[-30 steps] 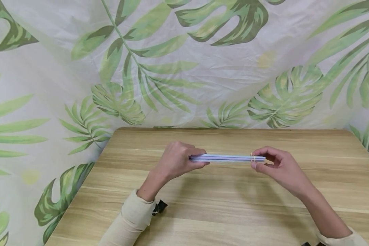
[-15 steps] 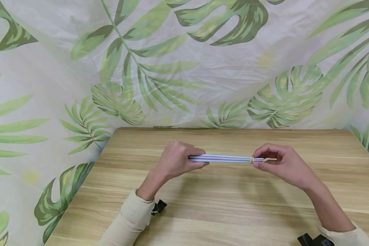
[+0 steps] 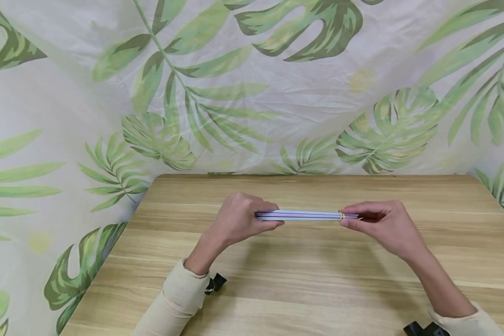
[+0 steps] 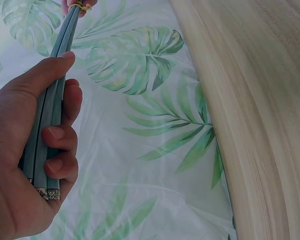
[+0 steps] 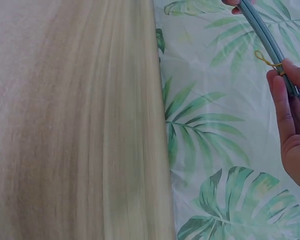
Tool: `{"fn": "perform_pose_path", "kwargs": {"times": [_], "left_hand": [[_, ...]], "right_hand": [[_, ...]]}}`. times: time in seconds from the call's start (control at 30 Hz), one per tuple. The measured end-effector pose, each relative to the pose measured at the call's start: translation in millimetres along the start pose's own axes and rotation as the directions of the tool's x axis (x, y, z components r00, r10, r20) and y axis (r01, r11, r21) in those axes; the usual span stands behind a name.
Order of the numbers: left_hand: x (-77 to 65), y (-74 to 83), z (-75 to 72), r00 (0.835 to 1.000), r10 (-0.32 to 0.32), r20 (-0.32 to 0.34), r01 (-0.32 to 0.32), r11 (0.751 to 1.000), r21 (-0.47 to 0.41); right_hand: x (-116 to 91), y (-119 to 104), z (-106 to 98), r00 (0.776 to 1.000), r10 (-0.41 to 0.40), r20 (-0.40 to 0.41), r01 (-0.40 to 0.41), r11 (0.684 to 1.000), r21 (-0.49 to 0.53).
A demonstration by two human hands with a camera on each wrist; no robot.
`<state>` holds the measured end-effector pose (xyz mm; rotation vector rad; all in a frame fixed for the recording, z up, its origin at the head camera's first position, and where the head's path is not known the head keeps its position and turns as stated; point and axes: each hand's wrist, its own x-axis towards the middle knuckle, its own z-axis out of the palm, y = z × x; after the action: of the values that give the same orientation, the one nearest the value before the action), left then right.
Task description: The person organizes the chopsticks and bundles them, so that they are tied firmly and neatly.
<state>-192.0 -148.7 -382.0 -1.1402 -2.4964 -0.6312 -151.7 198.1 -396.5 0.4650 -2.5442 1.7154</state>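
Leafy cloth (image 3: pixel 252 116) is hanging behind your bench (image 3: pixel 311 289). Below the middle of the head view, you are holding thin blue sticks (image 3: pixel 304 215) above it. Your left hand (image 3: pixel 240 219) is gripping one end, and your right hand (image 3: pixel 382 226) is pinching them by the yellow band (image 3: pixel 342 216) near the other.

Lt-blue sticks (image 3: pixel 302 215) bundled, approx. horiz. in midair, yellow band (image 3: pixel 342 216) round R end.

This looks like a screened-off tabletop nook; whether in a home, studio or workplace cannot be told. A wood-grain surface (image 3: pixel 302 280) with rounded far corners stands before a creased, pale cloth backdrop (image 3: pixel 231 109), printed with green tropical leaves, that spreads behind it and to both sides.
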Motion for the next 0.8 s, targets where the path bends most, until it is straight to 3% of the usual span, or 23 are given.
{"fn": "perform_pose_path", "kwargs": {"times": [0.5, 0.8], "left_hand": [[1.0, 6.1, 6.4, 0.999, 0.041, -0.001, -0.041, 0.999, -0.015], [2.2, 7.0, 8.5, 0.999, 0.039, -0.011, -0.039, 0.999, -0.037]], "right_hand": [[-2.1, 0.2, 29.2, 0.996, -0.084, -0.032, 0.086, 0.994, 0.067], [-2.5, -3.2, 31.9, 0.993, -0.112, -0.028, 0.114, 0.992, 0.058]]}}
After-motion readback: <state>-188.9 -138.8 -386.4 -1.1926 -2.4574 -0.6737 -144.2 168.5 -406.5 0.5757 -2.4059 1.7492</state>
